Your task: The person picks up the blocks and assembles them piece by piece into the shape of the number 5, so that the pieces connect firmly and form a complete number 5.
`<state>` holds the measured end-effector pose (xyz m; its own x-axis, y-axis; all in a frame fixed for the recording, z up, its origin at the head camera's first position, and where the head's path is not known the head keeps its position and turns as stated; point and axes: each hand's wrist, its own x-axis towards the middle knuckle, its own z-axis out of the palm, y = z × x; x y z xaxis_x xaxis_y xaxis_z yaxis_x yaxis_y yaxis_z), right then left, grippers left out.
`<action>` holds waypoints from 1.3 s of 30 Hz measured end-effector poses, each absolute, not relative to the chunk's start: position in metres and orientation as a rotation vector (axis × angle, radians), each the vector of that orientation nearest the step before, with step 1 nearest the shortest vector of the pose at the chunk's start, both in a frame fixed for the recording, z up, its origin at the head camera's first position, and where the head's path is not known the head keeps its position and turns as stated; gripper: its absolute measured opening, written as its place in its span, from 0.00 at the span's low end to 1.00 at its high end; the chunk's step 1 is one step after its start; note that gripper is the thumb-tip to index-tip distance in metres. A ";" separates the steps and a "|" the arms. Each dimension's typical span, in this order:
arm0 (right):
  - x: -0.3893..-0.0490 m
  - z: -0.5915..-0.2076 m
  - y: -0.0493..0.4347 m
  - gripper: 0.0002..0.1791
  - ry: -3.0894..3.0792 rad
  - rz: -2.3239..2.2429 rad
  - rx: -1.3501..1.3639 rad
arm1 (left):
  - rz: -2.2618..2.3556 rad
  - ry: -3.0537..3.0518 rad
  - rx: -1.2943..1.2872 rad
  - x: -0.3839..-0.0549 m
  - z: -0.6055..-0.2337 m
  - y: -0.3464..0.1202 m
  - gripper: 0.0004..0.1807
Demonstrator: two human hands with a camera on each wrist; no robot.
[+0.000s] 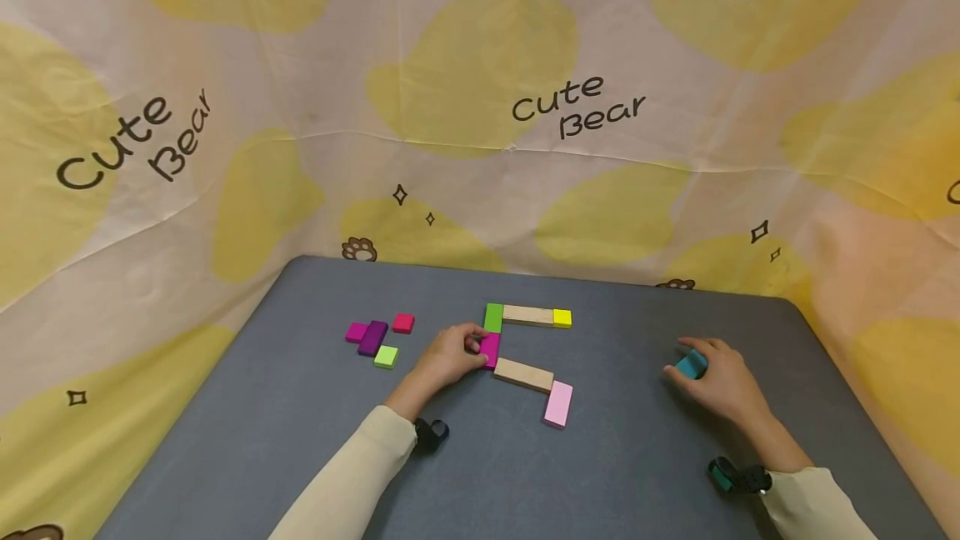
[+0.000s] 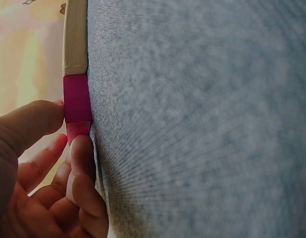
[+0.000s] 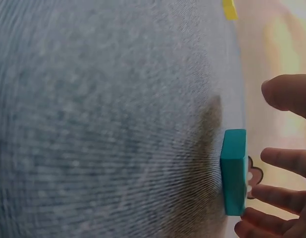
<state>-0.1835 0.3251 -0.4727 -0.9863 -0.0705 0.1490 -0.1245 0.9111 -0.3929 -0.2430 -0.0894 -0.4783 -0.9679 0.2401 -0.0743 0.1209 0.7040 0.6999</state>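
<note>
My left hand [image 1: 450, 357] holds a magenta block [image 1: 490, 350] between thumb and fingers on the table. Wooden block [image 2: 75, 39] lies against the magenta one's end in the left wrist view. A green block [image 1: 493, 317] adjoins the magenta one at its far end. From the green, another wooden block [image 1: 528, 317] runs right to a yellow block [image 1: 562, 319]. The nearer wooden block leads to a pink block [image 1: 558, 404]. On the right, my right hand [image 1: 723, 377] hovers around a teal block [image 3: 234, 173], its fingers spread and apart from a grip.
Left of the joined blocks lie a second magenta block [image 1: 356, 332], a purple block [image 1: 372, 338], a red block [image 1: 403, 323] and a lime block [image 1: 386, 357]. Printed cloth [image 1: 465, 207] hangs behind the grey table [image 1: 630, 473].
</note>
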 end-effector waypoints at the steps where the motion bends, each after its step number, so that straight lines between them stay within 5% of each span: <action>1: -0.184 -0.473 0.326 0.34 -2.940 0.619 0.150 | 1.110 2.752 0.295 -0.243 -0.478 -0.089 0.20; 39: -0.181 -0.479 0.318 0.32 -2.885 0.656 0.093 | 1.122 2.750 0.295 -0.242 -0.476 -0.089 0.19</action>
<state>-0.1806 0.3185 -0.4789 -0.9815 -0.0207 0.1902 -0.1009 0.9007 -0.4225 -0.2415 -0.0889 -0.4757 -0.9681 0.2403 -0.0705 0.1224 0.6998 0.7038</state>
